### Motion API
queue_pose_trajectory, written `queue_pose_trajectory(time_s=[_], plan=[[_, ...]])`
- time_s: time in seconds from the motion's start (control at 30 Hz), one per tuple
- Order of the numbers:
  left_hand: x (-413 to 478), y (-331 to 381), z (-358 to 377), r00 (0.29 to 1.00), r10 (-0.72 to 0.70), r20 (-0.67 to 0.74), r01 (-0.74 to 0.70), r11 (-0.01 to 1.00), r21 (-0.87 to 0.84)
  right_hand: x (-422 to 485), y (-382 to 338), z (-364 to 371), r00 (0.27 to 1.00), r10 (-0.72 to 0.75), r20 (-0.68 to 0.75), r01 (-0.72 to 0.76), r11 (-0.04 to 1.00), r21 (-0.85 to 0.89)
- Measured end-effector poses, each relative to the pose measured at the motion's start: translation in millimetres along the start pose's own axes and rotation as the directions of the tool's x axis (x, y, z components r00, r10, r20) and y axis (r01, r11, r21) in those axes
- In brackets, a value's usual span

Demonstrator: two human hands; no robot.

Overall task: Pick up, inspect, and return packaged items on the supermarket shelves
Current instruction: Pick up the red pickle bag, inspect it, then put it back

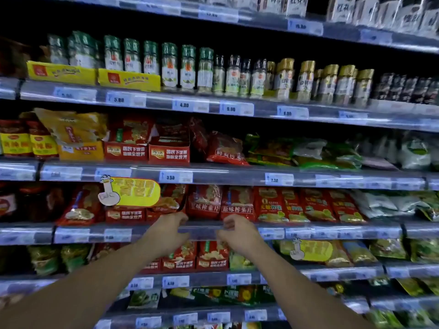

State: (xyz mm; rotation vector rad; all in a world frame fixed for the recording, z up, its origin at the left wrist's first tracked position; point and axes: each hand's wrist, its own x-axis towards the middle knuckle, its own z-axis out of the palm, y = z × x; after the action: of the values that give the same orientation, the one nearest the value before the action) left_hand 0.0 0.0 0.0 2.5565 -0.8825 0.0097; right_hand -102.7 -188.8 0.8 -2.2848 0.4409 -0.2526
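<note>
Both hands reach to the shelf edge (202,230). Left hand (169,233): fingers loosely curled, half open, nothing in them, tips just under a red packet (172,198). Right hand (237,235): fingers bent, also empty, approx. touching the clear price rail. Two glossy red plastic packets (221,201), flat & upright, stand just above, btw. both hands.

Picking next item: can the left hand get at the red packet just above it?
Probably yes. The left hand is empty at the shelf edge, right below the red packet, and nothing lies between them.
</note>
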Motion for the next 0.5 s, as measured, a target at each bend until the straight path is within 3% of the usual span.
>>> queue_pose_trajectory(time_s=[0.2,0.37,0.5], plan=[[56.5,-15.7,24.9,0.999,0.026,-0.046,-0.031,0.992,-0.12,79.7,-0.3,23.2,0.989,-0.017,-0.148,0.025,0.998,0.052],[80.5,-24.3,40.2,0.99,0.021,-0.14,-0.043,0.988,-0.151,137.5,7.0,38.9,0.965,0.077,-0.25,-0.087,0.996,-0.029],[81.5,-25.9,43.6,0.984,0.024,-0.179,-0.051,0.988,-0.147,156.3,16.4,45.3,0.93,0.159,-0.331,-0.117,0.983,0.142]])
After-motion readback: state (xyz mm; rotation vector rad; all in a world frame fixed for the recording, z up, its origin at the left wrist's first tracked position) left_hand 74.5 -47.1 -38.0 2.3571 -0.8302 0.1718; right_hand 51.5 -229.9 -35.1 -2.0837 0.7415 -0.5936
